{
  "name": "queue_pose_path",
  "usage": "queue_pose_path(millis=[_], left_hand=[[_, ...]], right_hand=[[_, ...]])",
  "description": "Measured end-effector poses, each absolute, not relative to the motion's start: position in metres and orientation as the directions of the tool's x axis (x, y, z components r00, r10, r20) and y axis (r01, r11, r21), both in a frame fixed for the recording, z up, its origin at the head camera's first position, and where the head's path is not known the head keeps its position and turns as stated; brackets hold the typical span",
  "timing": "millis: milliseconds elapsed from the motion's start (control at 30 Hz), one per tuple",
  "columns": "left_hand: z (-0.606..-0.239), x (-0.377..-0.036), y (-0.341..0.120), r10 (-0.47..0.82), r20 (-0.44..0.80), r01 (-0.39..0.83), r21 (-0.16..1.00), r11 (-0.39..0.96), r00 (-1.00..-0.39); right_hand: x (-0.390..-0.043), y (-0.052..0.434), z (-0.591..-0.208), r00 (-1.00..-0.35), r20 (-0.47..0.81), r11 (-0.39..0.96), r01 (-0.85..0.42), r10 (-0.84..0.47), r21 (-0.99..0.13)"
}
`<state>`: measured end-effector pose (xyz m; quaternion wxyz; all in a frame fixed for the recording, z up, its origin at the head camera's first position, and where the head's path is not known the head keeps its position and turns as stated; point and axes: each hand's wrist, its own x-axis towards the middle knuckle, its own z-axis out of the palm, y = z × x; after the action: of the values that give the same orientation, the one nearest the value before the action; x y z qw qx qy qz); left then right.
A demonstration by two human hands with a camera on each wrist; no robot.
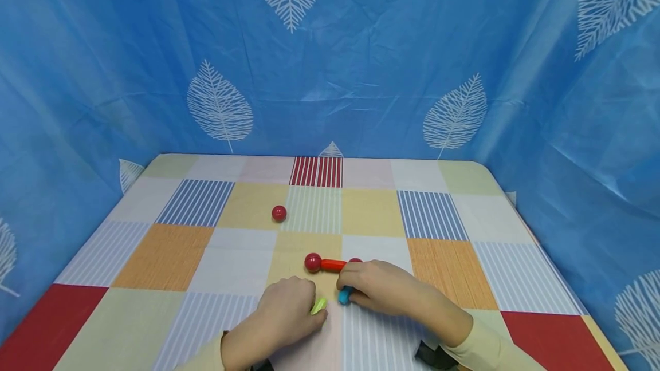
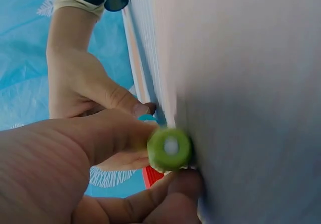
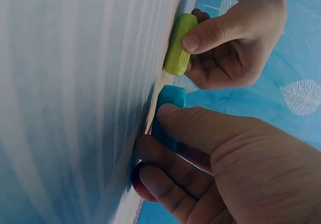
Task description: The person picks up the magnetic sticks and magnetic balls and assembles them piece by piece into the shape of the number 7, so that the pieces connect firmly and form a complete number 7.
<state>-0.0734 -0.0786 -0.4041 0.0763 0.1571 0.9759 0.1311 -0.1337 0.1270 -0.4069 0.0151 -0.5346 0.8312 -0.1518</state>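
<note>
My left hand point(image 1: 289, 309) pinches a short lime-green rod point(image 3: 180, 45) between thumb and fingers, close over the tablecloth. One end of it, with a pale round center, faces the left wrist camera. Opposite, my right hand point(image 1: 381, 288) grips a blue rod point(image 3: 171, 94) whose free end points toward the green one. Just beyond the hands lies a red-orange rod point(image 1: 332, 265) with a dark red ball point(image 1: 312, 263) at its left end. A second red ball point(image 1: 355, 259) is at its right, partly hidden by my right hand.
Farther back on the table sits a single red ball point(image 1: 279, 213). A patchwork cloth point(image 1: 149, 256) of colored squares covers the tabletop. Blue curtains point(image 1: 361, 62) with white leaf prints hang behind and along both sides.
</note>
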Motion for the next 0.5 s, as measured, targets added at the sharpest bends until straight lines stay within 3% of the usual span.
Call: queue_pose_path(millis=[500], left_hand=[[-0.4041, -0.0715, -0.0735, 0.367, -0.039, 0.336, 0.322, 0.885, -0.929]], right_hand=[[-0.1397, 0.1261, -0.4045, -0.437, 0.133, 0.385, -0.873, -0.889, -0.298]])
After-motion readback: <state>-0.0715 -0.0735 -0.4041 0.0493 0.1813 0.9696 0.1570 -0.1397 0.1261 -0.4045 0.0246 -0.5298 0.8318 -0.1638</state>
